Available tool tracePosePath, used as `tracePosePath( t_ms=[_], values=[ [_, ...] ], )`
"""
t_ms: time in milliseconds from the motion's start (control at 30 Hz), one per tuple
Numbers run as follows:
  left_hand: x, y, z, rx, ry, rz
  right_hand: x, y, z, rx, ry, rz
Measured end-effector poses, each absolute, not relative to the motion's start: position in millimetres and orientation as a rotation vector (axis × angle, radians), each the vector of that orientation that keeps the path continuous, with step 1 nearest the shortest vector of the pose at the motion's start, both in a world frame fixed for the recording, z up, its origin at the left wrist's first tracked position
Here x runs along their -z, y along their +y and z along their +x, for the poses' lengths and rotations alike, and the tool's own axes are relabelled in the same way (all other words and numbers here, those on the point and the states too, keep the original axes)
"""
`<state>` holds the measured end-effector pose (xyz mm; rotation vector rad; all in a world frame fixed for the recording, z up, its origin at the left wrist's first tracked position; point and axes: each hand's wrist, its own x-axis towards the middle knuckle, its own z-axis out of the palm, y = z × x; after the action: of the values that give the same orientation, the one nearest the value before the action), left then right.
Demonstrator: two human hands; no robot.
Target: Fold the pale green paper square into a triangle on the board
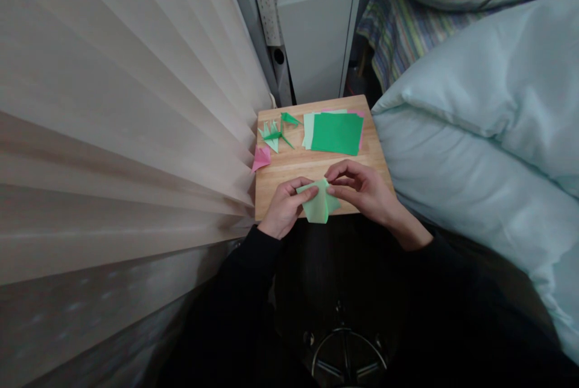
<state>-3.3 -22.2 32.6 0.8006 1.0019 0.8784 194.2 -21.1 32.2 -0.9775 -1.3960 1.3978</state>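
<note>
Both hands hold one light green folded paper (pixel 316 206) above the near edge of a small wooden table (pixel 289 165). My left hand (pixel 284 204) pinches its left side, thumb on top and fingers behind. At the paper's upper right corner, my right hand (pixel 364 190) grips with thumb and fingertips. The paper has a standing crease down its middle, and a flap shows on the right. Beyond the hands lies a stack of paper sheets with a dark green sheet (pixel 337 133) on top; pale green and pink edges stick out.
Folded paper cranes (pixel 274 134) in greens and a pink folded paper piece (pixel 261 159) sit at the table's left. A pleated curtain (pixel 181 104) borders the left side, a pale blue duvet (pixel 474 110) the right. Behind stands a white cabinet (pixel 314 38).
</note>
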Motion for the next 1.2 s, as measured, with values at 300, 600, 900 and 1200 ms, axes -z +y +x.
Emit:
tracePosePath(
  t_ms=[300,600,900,1200],
  values=[
    [-35.2,-20.1,-6.2,-0.806,1.038,0.682,-37.8,-19.4,201.8,-1.42,-1.466,-0.893],
    [-29.0,-15.8,-14.7,-0.843,1.123,1.075,-41.2,-14.1,209.2,-1.445,-1.451,-1.047],
    [-31.3,-17.9,-11.7,-0.773,1.118,1.316,-33.0,-18.1,202.8,-1.393,-1.718,-1.1],
    [-24.5,-17.0,-9.3,-0.824,1.072,1.017,-26.6,-16.7,202.7,-1.316,-1.666,-1.136]
  ],
)
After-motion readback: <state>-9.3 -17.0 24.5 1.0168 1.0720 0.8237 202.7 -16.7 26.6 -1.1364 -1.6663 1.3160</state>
